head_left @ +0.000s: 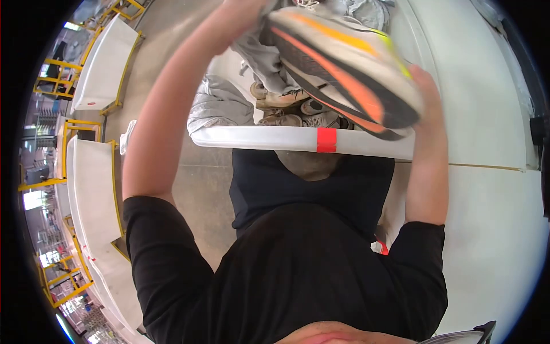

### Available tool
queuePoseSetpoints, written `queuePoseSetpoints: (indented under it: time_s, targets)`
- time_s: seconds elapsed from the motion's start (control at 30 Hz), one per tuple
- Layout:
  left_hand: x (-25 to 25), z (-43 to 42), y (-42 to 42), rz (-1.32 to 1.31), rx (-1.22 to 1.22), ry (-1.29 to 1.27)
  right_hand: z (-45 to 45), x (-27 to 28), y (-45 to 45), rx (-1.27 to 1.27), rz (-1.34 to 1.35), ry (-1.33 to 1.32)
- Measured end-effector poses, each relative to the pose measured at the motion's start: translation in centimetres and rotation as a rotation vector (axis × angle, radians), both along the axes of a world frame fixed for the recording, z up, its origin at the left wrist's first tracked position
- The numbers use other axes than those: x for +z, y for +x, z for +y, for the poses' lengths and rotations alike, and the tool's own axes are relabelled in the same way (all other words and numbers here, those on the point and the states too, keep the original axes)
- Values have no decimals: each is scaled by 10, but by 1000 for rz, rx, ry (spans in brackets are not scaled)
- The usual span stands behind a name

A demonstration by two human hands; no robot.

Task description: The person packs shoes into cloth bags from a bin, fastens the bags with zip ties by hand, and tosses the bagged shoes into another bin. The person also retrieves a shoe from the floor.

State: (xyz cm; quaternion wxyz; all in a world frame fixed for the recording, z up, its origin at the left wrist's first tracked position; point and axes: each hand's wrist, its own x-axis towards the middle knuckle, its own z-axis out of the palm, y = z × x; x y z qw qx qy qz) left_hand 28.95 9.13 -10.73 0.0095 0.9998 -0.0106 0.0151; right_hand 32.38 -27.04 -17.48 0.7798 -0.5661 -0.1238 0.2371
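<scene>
**Off-white sneaker up in the air over a bin full of shoes**

So there's an off-white sneaker with orange stripes, a neon-yellow edge and a black-and-orange sole (344,69) held up above a white, smooth-rimmed bin (258,136), tilted so the sole shows. It's pretty blurry, and I can't tell whether a second shoe is tucked against it.

The right hand (425,86) has its grip pinching the lower right end of the sneaker, though most of the fingers are hidden behind it. The left hand (252,7) is up by the other end, smeared and cut off by the top edge, so I honestly can't tell whether that grip is spread or pressed together.

Down in the bin, worn beige and grey shoes (286,117) lie bunched behind the near rim. A crumpled light-grey cloth (220,103) sits at the left corner, flopping onto the rim, and more grey fabric (258,66) is bunched just left of the sneaker. A strip of red tape (326,140) wraps the near rim.

On the right there's a broad white flat surface (487,229), and off to the left, white panels on yellow metal frames (94,189) line the concrete floor (200,189).
</scene>
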Motion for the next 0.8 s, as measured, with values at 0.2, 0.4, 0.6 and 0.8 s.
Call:
queuePoseSetpoints:
  time_s: [0.2,0.4,0.6,0.8]
  targets:
    - [-2,-37,-14,-24,429,-572,36,11,22,225,-401,-397]
    - [-39,-51,-7,-46,-152,-11,90,-2,23,366,-721,-577]
    - [-29,-69,-38,-7,290,-775,143,-17,-12,138,-949,-862]
    - [-59,-41,-62,-134,471,-1153,132,2,-34,437,-757,-731]
